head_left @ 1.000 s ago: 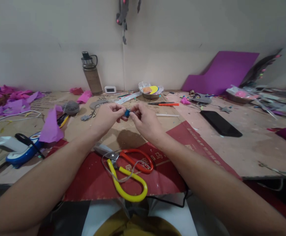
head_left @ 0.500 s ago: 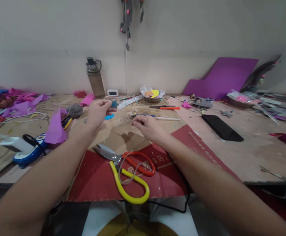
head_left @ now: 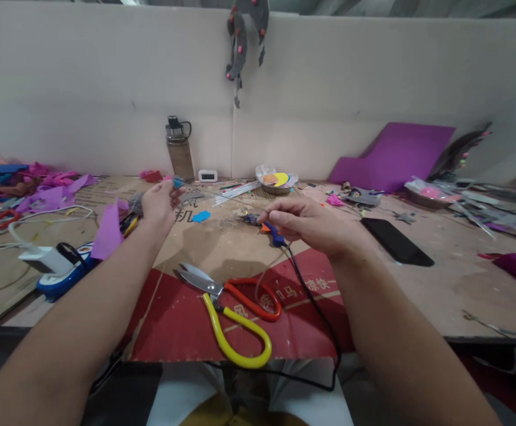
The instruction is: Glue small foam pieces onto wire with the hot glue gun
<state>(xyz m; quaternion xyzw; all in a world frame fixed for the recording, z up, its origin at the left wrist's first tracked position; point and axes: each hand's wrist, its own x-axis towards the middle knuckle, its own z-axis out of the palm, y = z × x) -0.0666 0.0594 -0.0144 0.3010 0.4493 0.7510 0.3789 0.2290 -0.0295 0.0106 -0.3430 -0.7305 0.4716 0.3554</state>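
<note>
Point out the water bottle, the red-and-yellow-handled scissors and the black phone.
Water bottle (head_left: 180,158): head view, middle of its body.
Scissors (head_left: 214,288): head view, metal near the pivot.
Black phone (head_left: 396,241): head view, middle of its upper face.

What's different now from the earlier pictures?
The hands have parted: the left hand moved left with the small blue piece; the right hand, now off that piece, moved right. The thin pale string, looped over the scissors before, now rises toward the right hand. The red-and-yellow-handled metal scissors and black phone stayed put.
</note>
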